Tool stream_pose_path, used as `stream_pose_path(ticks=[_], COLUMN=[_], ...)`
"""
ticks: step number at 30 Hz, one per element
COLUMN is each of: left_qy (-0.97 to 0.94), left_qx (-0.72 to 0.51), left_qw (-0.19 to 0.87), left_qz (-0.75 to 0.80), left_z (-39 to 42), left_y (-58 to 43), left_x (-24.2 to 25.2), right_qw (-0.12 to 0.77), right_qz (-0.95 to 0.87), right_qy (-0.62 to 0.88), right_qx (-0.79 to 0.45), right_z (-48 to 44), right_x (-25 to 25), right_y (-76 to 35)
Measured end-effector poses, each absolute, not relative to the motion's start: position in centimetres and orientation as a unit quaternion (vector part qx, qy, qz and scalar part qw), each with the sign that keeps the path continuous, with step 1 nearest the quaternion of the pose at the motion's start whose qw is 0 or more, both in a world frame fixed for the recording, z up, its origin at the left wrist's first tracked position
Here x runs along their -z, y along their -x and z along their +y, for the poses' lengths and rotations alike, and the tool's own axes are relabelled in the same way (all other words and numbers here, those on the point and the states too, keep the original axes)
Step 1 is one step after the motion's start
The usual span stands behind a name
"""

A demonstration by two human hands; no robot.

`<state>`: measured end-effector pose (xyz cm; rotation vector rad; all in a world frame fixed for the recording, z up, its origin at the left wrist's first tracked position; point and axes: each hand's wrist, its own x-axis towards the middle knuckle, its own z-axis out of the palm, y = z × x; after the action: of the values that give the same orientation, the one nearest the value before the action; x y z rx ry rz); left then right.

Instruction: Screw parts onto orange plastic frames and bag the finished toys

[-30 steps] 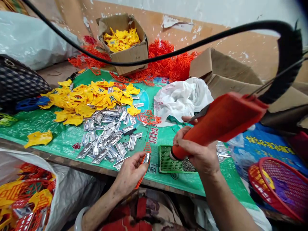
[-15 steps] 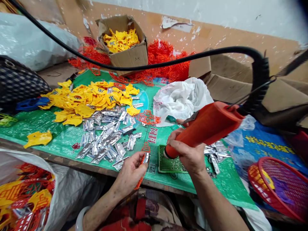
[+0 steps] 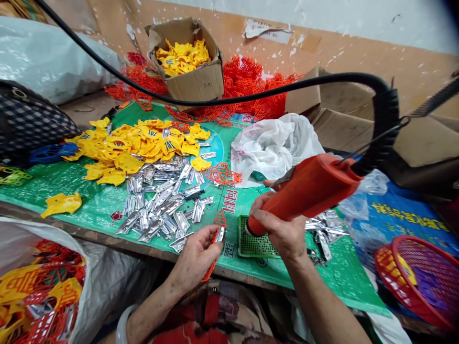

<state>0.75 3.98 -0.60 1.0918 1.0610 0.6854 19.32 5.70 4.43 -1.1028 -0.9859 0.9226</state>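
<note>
My left hand (image 3: 197,251) pinches an orange plastic lattice piece (image 3: 220,220) with a shiny metal plate (image 3: 220,234) lying against it, near the table's front edge. Wrapped around a red electric screwdriver (image 3: 304,191) is my right hand (image 3: 281,229); a black cable runs from the tool's back end. The tool's nose points down over a green perforated tray (image 3: 256,246), and its tip is hidden inside. Left of my hands lies a heap of silvery metal plates (image 3: 161,205), with yellow plastic pieces (image 3: 139,143) piled behind it.
A cardboard box (image 3: 195,88) of yellow parts stands at the back before orange lattice pieces (image 3: 244,79). A white plastic bag (image 3: 276,143) lies behind the tray. At right is a red basket (image 3: 426,267); at lower left, an open sack (image 3: 93,272). The black cable (image 3: 229,101) arches across.
The whole view has shifted slightly. Both hands keep their grips, and the screwdriver's nose stays over the green tray.
</note>
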Motion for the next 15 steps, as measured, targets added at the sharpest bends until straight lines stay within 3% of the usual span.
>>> stream_pose_path(ticks=[8,15], left_qy=[-0.421,-0.389], left_qx=[-0.303,-0.317], left_qw=[0.731,0.75], left_qz=[0.443,0.431], left_z=[3.9,4.2], left_y=[-1.5,-1.9], left_x=[0.4,0.5], right_qw=[0.623,0.669], right_qz=[-0.457,-0.422], right_qy=[0.485,0.462], right_qx=[-0.409,-0.402], right_z=[5.4,5.5], right_x=[-4.5,-5.1], right_y=[-19.1,-19.4])
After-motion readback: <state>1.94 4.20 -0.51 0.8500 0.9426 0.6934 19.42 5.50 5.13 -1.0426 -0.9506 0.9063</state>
